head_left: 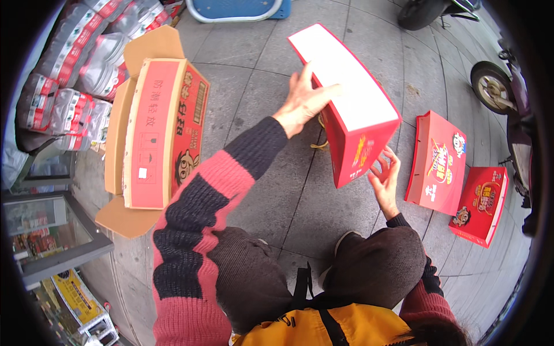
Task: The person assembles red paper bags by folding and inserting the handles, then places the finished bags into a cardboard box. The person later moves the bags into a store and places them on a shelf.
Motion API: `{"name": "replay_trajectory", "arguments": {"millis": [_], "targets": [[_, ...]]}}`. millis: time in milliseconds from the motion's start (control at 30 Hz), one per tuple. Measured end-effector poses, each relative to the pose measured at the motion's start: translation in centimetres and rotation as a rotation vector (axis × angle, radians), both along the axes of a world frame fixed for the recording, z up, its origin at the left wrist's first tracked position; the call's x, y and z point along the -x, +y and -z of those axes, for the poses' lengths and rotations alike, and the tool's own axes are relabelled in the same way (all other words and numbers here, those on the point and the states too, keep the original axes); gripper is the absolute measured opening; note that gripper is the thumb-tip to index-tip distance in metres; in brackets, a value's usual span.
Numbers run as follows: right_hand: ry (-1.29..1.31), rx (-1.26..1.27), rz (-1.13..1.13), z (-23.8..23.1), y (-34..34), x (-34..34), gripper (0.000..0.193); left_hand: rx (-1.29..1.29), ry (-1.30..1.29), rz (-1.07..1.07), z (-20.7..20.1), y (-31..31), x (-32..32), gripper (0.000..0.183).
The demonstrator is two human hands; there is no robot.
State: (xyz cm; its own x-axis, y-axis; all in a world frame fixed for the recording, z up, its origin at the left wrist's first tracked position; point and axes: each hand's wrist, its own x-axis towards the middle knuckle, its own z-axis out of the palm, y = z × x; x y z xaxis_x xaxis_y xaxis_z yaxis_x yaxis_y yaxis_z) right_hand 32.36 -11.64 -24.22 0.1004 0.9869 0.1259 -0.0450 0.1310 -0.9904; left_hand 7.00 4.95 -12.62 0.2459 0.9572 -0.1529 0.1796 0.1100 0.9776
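Note:
A red paper gift bag (360,151) with a white base (350,86) is tilted in front of my knees, its base turned up toward me. My left hand (307,98) grips its left side, the thumb lying on the white base. Yellow cord (319,142) shows below that hand, beside the bag. At the bag's near right corner is my right hand (385,179), fingers bent and apart, fingertips at the red side. Whether they press on it is hard to see. On the ground to the right lie two more red bags, a larger one (437,164) and a smaller one (480,202).
An opened cardboard carton (156,135) stands at left with its flaps out. Behind it are shrink-wrapped bottle packs (81,75). A glass door (55,230) is at lower left, a blue stool-like item (236,8) at the top, and scooter wheels (492,86) at far right.

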Motion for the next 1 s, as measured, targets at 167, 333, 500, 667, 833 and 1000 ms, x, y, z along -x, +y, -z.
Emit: {"name": "replay_trajectory", "arguments": {"millis": [167, 333, 500, 667, 833, 1000], "targets": [[0.408, 0.741, -0.005, 8.5, 1.4, -2.4, 0.066, -0.089, 0.192, 0.127, 3.2, -5.1, -0.8, 0.112], [0.448, 0.905, -0.169, 11.0, 1.9, -0.3, 0.077, 0.184, 0.010, 0.111, 4.9, -5.4, -0.7, 0.107], [0.501, 0.866, -0.155, 9.0, 0.0, 2.5, 0.064, 0.290, -0.256, 0.081, 5.8, -4.7, 1.0, 0.070], [0.697, 0.890, -0.085, 8.4, -1.5, 4.1, 0.055, 0.563, -0.457, -0.084, 5.2, -4.0, 3.5, 0.069], [0.678, 0.780, 0.280, 7.1, 1.0, 4.5, 0.046, 0.441, -0.305, -0.077, 3.2, -5.4, 3.1, 0.084], [1.130, 0.532, 0.223, 6.1, 4.7, 0.8, 0.036, -0.031, -0.118, -0.066, -0.4, -4.3, 2.7, 0.083]]}}
